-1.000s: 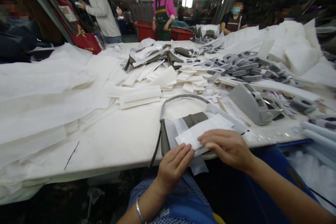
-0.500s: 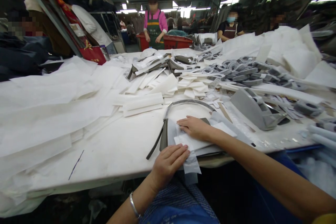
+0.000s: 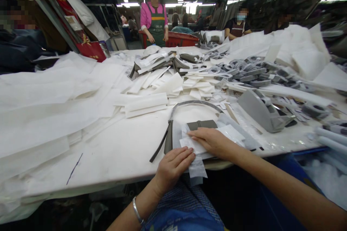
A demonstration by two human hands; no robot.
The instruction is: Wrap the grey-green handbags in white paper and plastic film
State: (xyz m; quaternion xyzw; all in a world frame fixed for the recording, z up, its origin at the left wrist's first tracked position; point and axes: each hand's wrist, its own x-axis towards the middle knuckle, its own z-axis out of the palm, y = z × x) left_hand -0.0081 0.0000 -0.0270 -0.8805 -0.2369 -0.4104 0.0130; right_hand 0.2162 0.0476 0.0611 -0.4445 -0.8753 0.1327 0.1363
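White sheet (image 3: 197, 148) lies under our fingers: left hand (image 3: 175, 164) at near edge, right hand (image 3: 214, 141) farther up; both flat, fingers together.

At the upper middle of the frame, a standing person's dark green apron (image 3: 158, 30) carries pale capitals that look like "OMLUN", above 1 row of characters too blurred to read. Lettering on the red bag (image 3: 90, 51) at upper left, the brown apron (image 3: 236, 33) at upper right and the blue garment (image 3: 184, 220) at bottom centre is illegible.
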